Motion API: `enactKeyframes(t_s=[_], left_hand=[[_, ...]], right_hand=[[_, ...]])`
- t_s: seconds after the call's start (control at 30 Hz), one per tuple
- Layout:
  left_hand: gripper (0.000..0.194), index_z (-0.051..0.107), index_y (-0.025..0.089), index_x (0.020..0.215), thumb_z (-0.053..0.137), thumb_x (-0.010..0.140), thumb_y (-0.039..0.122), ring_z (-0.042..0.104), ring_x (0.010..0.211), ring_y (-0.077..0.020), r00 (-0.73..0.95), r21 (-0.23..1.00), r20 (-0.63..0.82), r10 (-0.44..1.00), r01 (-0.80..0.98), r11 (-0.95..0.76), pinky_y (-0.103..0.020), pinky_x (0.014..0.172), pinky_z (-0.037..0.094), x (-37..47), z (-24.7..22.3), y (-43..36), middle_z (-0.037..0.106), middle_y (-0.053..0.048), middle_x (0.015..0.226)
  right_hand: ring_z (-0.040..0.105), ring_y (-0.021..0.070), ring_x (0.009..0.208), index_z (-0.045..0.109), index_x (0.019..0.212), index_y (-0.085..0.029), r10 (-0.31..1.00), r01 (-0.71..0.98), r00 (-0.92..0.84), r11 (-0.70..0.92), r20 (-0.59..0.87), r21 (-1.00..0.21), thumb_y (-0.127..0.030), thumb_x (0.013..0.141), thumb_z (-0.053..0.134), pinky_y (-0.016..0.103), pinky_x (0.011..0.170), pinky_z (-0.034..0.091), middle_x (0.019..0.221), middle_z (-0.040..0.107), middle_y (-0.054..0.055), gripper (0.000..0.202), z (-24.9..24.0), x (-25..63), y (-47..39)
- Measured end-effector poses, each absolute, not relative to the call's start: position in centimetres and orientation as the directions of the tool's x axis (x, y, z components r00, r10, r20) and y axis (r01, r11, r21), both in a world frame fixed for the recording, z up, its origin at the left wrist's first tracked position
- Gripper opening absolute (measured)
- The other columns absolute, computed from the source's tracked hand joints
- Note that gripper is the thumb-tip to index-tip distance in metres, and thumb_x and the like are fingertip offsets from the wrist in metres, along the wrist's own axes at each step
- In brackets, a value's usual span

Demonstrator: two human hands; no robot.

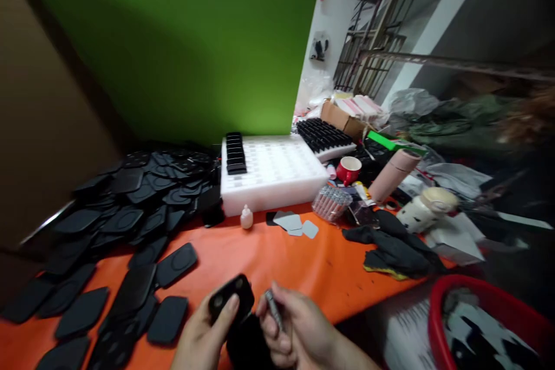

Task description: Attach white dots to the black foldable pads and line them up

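Observation:
My left hand [208,326] grips a black rounded plate [246,295] with round spots on it, thumb on its face. Close beside it, my right hand [299,324] has its fingers wrapped round a small grey metallic cylinder [274,309]. A black piece [249,344] shows below and between the hands; what it belongs to is unclear. Loose black square pads [167,319] lie on the orange tabletop [217,248] to the left. Beyond the hands stand a small white dropper bottle [247,218] and some flat grey-white plates [289,222].
A white foam tray [277,191] holds a row of black pieces. A large heap of black pads [130,219] covers the left. At the right are a bundle of metallic cylinders [332,203], a red mug [349,170], a pink tumbler [394,175], dark gloves [396,251] and a red basket [437,306].

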State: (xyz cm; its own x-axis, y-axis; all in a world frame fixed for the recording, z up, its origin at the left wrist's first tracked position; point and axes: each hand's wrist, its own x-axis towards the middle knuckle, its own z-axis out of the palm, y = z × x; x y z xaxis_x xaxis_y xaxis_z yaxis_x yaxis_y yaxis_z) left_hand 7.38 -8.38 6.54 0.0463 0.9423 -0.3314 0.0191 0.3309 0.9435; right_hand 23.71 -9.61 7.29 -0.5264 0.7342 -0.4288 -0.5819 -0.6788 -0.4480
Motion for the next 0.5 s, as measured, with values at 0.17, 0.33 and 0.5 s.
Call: enactKeyframes(t_s=[0.17, 0.33, 0.5], left_hand=[[0.036, 0.065, 0.011, 0.081, 0.064, 0.071, 0.045, 0.06, 0.067, -0.018, -0.034, 0.953, -0.289, 0.957, -0.105, 0.284, -0.025, 0.064, 0.049, 7.1, 6.5, -7.5, 0.066, -0.005, 0.072], [0.027, 0.067, 0.02, 0.098, 0.058, 0.077, 0.034, 0.064, 0.084, -0.0215, 0.115, 0.99, -0.044, 0.992, 0.139, 0.028, -0.026, 0.076, 0.051, 6.9, 7.4, -8.9, 0.07, -0.007, 0.089], [0.037, 0.054, 0.03, 0.118, 0.049, 0.083, 0.019, 0.06, 0.1, -0.0213, 0.472, 0.896, 0.27, 0.839, 0.197, -0.399, -0.03, 0.086, 0.047, 5.8, 6.8, -9.6, 0.061, -0.006, 0.114]], right_hand=[[0.034, 0.0016, 0.04, 0.057, 0.088, -0.011, 0.704, -0.439, -0.526, -0.705, -0.477, -0.557, -0.037, 0.08, 0.052, 0.015, 0.036, 0.017, 0.061, 0.049, -0.002, 0.027, 9.2, 23.1, -9.2], [0.029, -0.0009, 0.037, 0.053, 0.08, -0.013, 0.683, -0.373, -0.524, -0.721, -0.508, -0.584, -0.042, 0.081, 0.052, 0.013, 0.035, 0.013, 0.061, 0.046, -0.004, 0.03, 8.8, 23.0, -9.2], [0.035, 0.0006, 0.036, 0.051, 0.076, -0.013, 0.558, -0.355, -0.622, -0.827, -0.549, -0.437, -0.038, 0.082, 0.051, 0.012, 0.033, 0.015, 0.06, 0.049, -0.002, 0.026, 8.7, 23.7, -9.1]])
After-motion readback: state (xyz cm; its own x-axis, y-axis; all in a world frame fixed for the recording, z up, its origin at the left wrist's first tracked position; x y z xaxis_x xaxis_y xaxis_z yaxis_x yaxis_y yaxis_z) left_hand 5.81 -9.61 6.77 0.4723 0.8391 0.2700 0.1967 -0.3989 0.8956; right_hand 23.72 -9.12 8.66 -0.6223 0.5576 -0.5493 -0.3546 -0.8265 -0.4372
